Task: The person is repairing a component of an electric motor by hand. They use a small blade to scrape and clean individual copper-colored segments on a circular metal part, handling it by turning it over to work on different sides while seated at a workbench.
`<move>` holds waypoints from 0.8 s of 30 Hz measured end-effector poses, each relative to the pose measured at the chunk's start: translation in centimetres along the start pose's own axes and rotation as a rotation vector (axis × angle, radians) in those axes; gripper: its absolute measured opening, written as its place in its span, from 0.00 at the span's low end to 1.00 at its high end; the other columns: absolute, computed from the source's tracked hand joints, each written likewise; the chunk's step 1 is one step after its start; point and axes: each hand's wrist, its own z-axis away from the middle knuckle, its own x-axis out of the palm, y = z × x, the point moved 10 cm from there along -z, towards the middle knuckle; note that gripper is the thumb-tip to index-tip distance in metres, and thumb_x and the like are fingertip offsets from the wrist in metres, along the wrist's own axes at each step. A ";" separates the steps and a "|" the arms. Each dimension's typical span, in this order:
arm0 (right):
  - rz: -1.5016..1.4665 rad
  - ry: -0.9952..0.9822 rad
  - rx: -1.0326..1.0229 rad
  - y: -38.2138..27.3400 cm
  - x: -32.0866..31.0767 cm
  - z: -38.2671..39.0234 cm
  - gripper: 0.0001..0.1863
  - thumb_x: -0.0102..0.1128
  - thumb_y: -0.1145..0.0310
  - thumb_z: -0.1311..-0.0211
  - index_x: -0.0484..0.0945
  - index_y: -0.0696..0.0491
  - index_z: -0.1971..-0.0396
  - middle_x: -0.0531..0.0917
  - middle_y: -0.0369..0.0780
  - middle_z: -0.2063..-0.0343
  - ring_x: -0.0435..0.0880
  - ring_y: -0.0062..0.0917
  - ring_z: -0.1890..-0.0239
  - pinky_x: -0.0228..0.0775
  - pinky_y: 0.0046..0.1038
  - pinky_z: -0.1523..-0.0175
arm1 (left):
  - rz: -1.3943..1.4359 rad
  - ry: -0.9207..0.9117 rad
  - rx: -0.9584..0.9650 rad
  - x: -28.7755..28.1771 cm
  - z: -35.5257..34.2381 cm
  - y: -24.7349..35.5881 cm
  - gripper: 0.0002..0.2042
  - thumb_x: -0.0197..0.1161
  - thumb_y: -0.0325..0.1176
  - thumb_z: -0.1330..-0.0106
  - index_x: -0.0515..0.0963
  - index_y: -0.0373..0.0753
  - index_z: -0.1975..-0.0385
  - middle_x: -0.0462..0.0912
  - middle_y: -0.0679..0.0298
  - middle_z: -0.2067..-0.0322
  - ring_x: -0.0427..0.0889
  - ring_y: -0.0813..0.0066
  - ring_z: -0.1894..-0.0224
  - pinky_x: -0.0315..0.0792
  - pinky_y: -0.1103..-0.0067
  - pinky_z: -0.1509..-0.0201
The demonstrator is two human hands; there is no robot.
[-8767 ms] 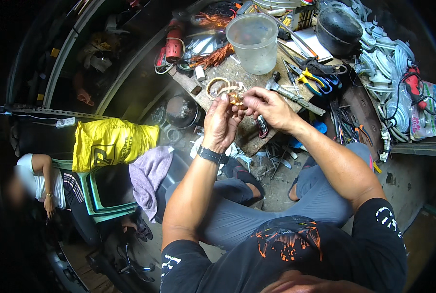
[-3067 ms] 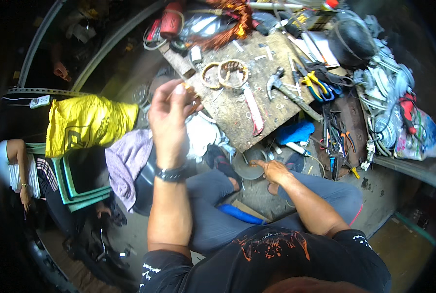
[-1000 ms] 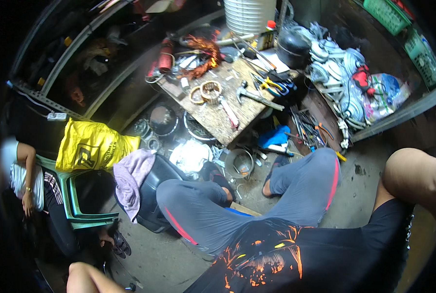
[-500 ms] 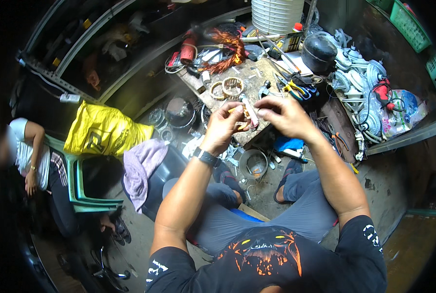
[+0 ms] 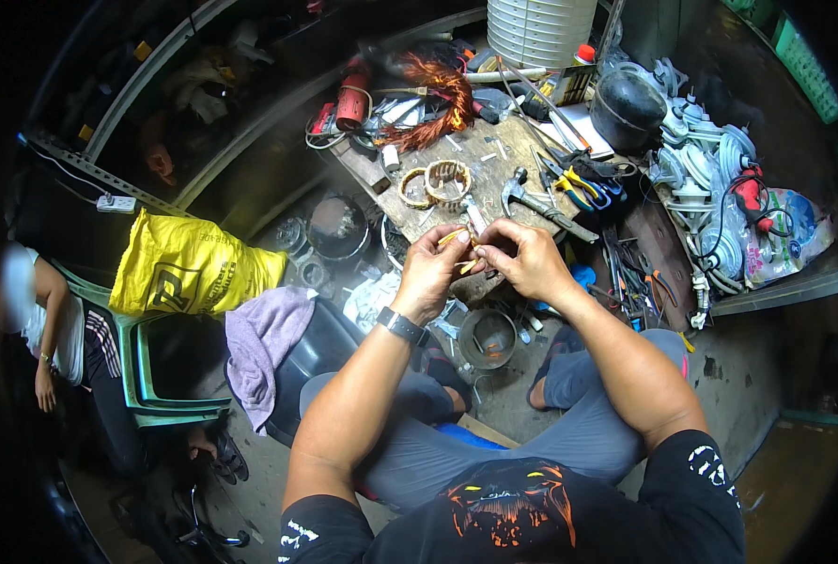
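My left hand [image 5: 426,275] is closed in a pinch around a small, thin yellow piece [image 5: 467,267], whose exact kind is too small to make out. Fingertips of my right hand [image 5: 535,266] press together against the same piece, meeting the left fingertips above the near edge of the workbench [image 5: 494,179]. Just beyond the fingers is a small white tube [image 5: 475,216]; I cannot tell whether it is touched. Two ring-shaped tan coil parts [image 5: 448,181] lie farther back on the bench. A claw hammer [image 5: 543,209] rests to their right.
Pliers [image 5: 583,191], copper wire [image 5: 438,103] and a black dome [image 5: 628,106] crowd the bench. Fan motors [image 5: 696,169] pile at right. A metal pot [image 5: 487,338] stands between my feet. At left are a yellow sack [image 5: 193,263] and a seated person [image 5: 62,329].
My right hand has come down and left to meet the left fingertips, and its fingers have closed in. The white tube now shows just beyond both hands. The whole view has shifted slightly.
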 end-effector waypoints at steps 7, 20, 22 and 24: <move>0.178 0.029 -0.292 -2.7 -1.4 0.9 0.10 0.68 0.70 0.40 0.80 0.59 0.63 0.83 0.48 0.66 0.84 0.46 0.61 0.77 0.40 0.56 | -0.034 -0.011 0.012 1.3 0.9 0.9 0.12 0.66 0.32 0.28 0.74 0.35 0.51 0.84 0.62 0.62 0.85 0.75 0.64 0.85 0.75 0.57; 0.293 0.036 -0.412 -2.1 -0.9 1.4 0.13 0.62 0.73 0.44 0.70 0.59 0.62 0.75 0.50 0.68 0.78 0.50 0.62 0.73 0.46 0.55 | -0.136 0.124 -0.002 1.2 -0.6 -1.6 0.08 0.68 0.32 0.30 0.77 0.36 0.59 0.85 0.64 0.66 0.84 0.77 0.69 0.83 0.78 0.62; 0.290 0.026 -0.380 -0.8 -0.5 1.6 0.12 0.61 0.73 0.44 0.70 0.59 0.62 0.75 0.50 0.68 0.78 0.50 0.62 0.72 0.46 0.56 | -0.217 0.103 0.055 1.2 -2.0 -1.9 0.08 0.67 0.31 0.30 0.77 0.36 0.59 0.84 0.64 0.66 0.85 0.77 0.68 0.82 0.79 0.62; 0.172 0.098 -0.185 1.3 -1.6 0.8 0.09 0.59 0.72 0.39 0.71 0.59 0.64 0.79 0.49 0.70 0.81 0.46 0.66 0.74 0.43 0.59 | -0.101 0.081 0.049 2.3 -1.9 -1.6 0.08 0.67 0.30 0.30 0.77 0.35 0.58 0.84 0.63 0.67 0.84 0.77 0.68 0.81 0.81 0.62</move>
